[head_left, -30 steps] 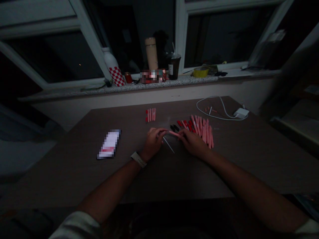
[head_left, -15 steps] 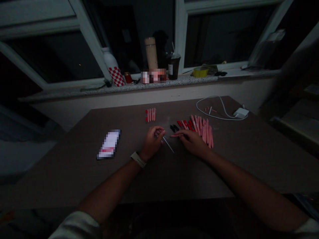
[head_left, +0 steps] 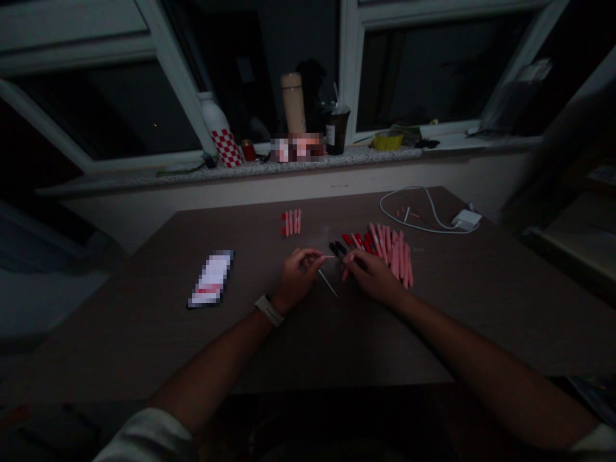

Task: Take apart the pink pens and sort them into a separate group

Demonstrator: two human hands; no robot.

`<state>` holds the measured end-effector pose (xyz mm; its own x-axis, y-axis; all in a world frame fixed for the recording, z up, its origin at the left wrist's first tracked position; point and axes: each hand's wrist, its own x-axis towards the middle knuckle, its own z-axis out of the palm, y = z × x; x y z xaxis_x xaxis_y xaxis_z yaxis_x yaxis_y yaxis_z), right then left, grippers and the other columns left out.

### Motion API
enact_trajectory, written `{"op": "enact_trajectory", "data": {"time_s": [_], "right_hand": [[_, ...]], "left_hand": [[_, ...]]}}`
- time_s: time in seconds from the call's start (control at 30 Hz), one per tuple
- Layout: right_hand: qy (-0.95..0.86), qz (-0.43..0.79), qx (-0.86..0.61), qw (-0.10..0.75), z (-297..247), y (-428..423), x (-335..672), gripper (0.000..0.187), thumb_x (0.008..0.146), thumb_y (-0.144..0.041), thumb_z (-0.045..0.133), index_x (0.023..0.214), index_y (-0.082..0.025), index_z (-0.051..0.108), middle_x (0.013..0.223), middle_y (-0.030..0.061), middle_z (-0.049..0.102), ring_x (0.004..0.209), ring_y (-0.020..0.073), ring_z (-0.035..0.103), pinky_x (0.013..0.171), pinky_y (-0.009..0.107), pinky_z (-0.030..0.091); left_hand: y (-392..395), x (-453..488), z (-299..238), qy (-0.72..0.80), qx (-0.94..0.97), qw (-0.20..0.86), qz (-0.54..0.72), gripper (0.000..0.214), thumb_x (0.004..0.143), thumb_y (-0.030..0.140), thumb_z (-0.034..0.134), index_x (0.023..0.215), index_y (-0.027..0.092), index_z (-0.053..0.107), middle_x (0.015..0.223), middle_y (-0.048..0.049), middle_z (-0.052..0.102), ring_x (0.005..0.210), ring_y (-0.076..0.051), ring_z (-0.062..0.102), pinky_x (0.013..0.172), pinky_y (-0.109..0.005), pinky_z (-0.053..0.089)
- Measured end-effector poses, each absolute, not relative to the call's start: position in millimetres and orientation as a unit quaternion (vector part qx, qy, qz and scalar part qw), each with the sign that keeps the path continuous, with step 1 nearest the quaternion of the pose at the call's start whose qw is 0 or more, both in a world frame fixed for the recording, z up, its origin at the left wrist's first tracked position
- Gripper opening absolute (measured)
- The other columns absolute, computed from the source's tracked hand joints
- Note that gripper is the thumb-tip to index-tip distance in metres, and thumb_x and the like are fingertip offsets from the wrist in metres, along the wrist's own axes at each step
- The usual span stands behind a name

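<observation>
My left hand [head_left: 302, 274], with a watch [head_left: 269, 310] at its wrist, pinches a thin pale pink stick [head_left: 330, 256] that points to the right. Below its fingers a thin white rod [head_left: 328, 283] slants down; whether the hand also grips it I cannot tell. Close by on the right, my right hand [head_left: 368, 272] has its fingertips closed on a small pink pen part [head_left: 345, 273], partly hidden by the fingers. Beyond that hand lie several pink pen barrels [head_left: 396, 253], red caps [head_left: 368, 242] and black caps [head_left: 337, 248].
Several pink pens [head_left: 293, 222] with red parts lie in a row farther back. A phone [head_left: 210, 279] rests at the left. A white cable with a charger [head_left: 466, 219] loops at the back right, around small pink bits. Bottles [head_left: 222, 131] and a cup [head_left: 336, 130] line the windowsill.
My two hands have come closer together at the fingertips. The thin pink stick now shows at my left fingertips, and the pink part in my right hand has turned downward.
</observation>
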<state>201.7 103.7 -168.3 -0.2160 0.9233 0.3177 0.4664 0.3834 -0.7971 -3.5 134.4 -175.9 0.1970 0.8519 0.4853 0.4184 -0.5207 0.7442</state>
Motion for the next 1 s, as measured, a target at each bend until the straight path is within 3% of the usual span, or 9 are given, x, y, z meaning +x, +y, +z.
{"op": "enact_trajectory", "data": {"time_s": [0.27,0.37,0.6,0.8,1.0], "right_hand": [[-0.724,0.288,-0.471,0.414,-173.9,105.8,201.8,0.024,0.095,-0.030,0.042,0.107,-0.021,0.061,0.079,0.0008,0.064,0.069,0.0156,0.058,0.062,0.025,0.041],[-0.737,0.273,-0.464,0.409,-172.4,104.7,200.4,0.024,0.092,-0.036,0.050,0.103,-0.021,0.065,0.084,0.0016,0.065,0.072,0.0161,0.058,0.064,0.026,0.041],[-0.721,0.273,-0.487,0.411,-176.2,105.9,200.1,0.024,0.089,-0.041,0.055,0.091,-0.021,0.070,0.063,-0.0023,0.056,0.059,0.0142,0.049,0.054,0.024,0.034],[-0.689,0.298,-0.485,0.448,-175.7,106.5,199.5,0.028,0.091,-0.042,0.051,0.088,-0.019,0.065,0.074,0.0009,0.064,0.063,0.0147,0.053,0.058,0.025,0.038],[-0.660,0.325,-0.502,0.455,-179.5,109.5,201.7,0.031,0.092,-0.047,0.048,0.089,-0.019,0.062,0.075,0.0028,0.068,0.060,0.0149,0.055,0.055,0.025,0.039]], "left_hand": [[131.5,-3.9,-173.9,0.407,0.771,0.207,0.443,0.020,0.086,0.038,0.063,0.093,0.020,0.070,0.087,-0.0049,0.065,0.079,-0.016,0.061,0.072,-0.029,0.051],[130.8,-3.2,-172.5,0.392,0.783,0.195,0.442,0.018,0.086,0.037,0.064,0.092,0.020,0.070,0.087,-0.0049,0.067,0.082,-0.017,0.062,0.074,-0.030,0.050],[130.0,-1.6,-170.1,0.336,0.830,0.159,0.415,0.016,0.087,0.036,0.064,0.090,0.022,0.070,0.089,-0.0037,0.072,0.086,-0.018,0.062,0.083,-0.035,0.047],[130.1,-1.5,-171.0,0.326,0.848,0.158,0.386,0.016,0.089,0.036,0.060,0.092,0.023,0.070,0.091,-0.0040,0.073,0.088,-0.019,0.062,0.085,-0.036,0.047],[141.7,-8.1,-172.2,0.426,0.799,0.101,0.413,0.017,0.090,0.031,0.057,0.087,0.021,0.069,0.086,-0.0044,0.071,0.085,-0.020,0.060,0.082,-0.036,0.046]]}}
